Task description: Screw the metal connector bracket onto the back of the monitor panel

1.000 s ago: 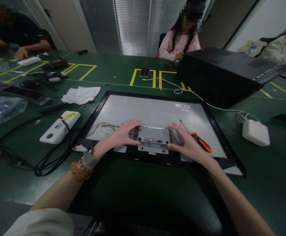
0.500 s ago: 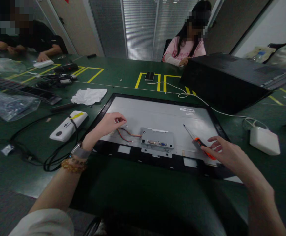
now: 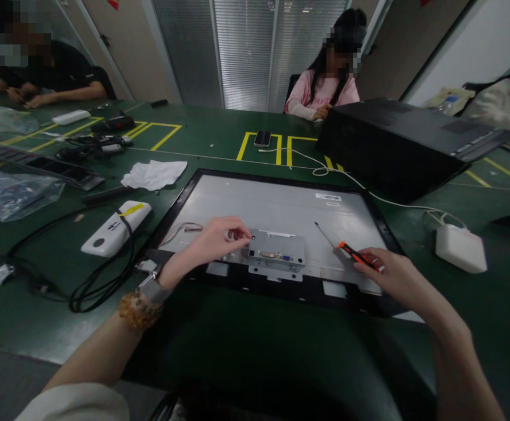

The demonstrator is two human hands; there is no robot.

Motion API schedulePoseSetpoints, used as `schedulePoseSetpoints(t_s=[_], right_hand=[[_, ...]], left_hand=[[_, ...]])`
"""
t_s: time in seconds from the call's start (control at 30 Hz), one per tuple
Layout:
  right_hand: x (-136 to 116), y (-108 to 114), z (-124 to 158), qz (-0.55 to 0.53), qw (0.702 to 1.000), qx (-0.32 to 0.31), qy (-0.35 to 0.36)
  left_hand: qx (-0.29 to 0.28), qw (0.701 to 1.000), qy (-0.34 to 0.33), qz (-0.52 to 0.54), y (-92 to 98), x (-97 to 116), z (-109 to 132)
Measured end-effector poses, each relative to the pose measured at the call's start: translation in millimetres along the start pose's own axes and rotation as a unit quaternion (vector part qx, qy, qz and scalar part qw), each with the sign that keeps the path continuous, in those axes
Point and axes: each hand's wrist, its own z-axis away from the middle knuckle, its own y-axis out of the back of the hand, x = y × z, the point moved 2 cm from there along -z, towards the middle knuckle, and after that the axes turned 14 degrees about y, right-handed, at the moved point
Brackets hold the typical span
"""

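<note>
A flat monitor panel (image 3: 276, 207) lies face down on the green table, its grey metal back framed in black. Near its front edge sits a metal box with video ports (image 3: 276, 248). My left hand (image 3: 220, 238) is at the left end of that box, thumb and fingers pinched together; anything between them is too small to make out. Thin wires (image 3: 178, 229) lie on the panel behind this hand. My right hand (image 3: 390, 272) is closed around the orange and black handle of a screwdriver (image 3: 355, 255), whose shaft points away to the left over the panel.
On the left are a white box-shaped device (image 3: 117, 228), black cables (image 3: 101, 292), crumpled tissue (image 3: 154, 175) and plastic bags (image 3: 13, 193). A large black case (image 3: 395, 146), a white adapter (image 3: 461, 248) with its cable and a phone (image 3: 262, 138) lie beyond. Other people sit around the table.
My left hand has moved right, from the wires to the metal box. My right hand has closed on the screwdriver handle, with its fingers now wrapped around it.
</note>
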Motion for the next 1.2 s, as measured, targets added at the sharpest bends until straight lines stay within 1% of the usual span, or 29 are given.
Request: schedulePoseSetpoints(t_s=[0.07, 0.13, 0.2, 0.27, 0.37, 0.43, 0.53, 0.67, 0.73, 0.83, 0.93, 1.07, 1.2], right_hand=[[-6.6, -0.7, -4.7, -0.008, 0.999, 0.049, 0.002], [-16.4, -2.5, -8.8, -0.005, 0.994, 0.106, -0.005], [-28.9, -5.7, -11.7, -0.028, 0.987, 0.160, -0.005], [-41.9, -10.7, -13.5, -0.070, 0.980, 0.186, 0.002], [-56.4, -20.7, -14.9, -0.155, 0.971, 0.185, 0.000], [-61.3, -28.1, -15.3, -0.205, 0.962, 0.182, -0.011], [-64.2, -38.7, -16.3, -0.252, 0.952, 0.175, -0.010], [-64.6, -49.1, -17.7, -0.316, 0.934, 0.165, -0.018], [-64.5, -52.1, -18.3, -0.343, 0.924, 0.165, -0.023], [-64.0, -54.1, -19.3, -0.357, 0.919, 0.167, -0.028], [-63.9, -54.1, -20.0, -0.362, 0.916, 0.170, -0.027], [-65.6, -52.7, -19.8, -0.370, 0.913, 0.169, -0.025], [-67.5, -51.9, -18.7, -0.371, 0.913, 0.166, -0.022]], left_hand=[[-0.025, 0.998, -0.052, -0.018, -13.7, 13.1, 5.3], [-0.054, 0.992, -0.095, -0.058, -26.1, 21.9, 10.1], [-0.052, 0.986, -0.117, -0.108, -34.7, 25.8, 13.0], [-0.048, 0.979, -0.127, -0.155, -40.9, 26.2, 14.1], [-0.047, 0.964, -0.145, -0.218, -47.6, 24.6, 14.0], [-0.045, 0.952, -0.158, -0.259, -50.2, 24.3, 13.7], [-0.036, 0.938, -0.173, -0.298, -50.4, 25.4, 14.3], [-0.021, 0.937, -0.175, -0.301, -44.6, 23.7, 16.3], [-0.029, 0.943, -0.170, -0.283, -41.4, 19.9, 17.1], [-0.043, 0.952, -0.156, -0.259, -37.4, 13.7, 17.2], [-0.048, 0.953, -0.157, -0.253, -34.5, 11.9, 16.8], [-0.051, 0.943, -0.164, -0.283, -33.4, 14.5, 17.1], [-0.057, 0.934, -0.172, -0.309, -36.4, 16.7, 18.1]])
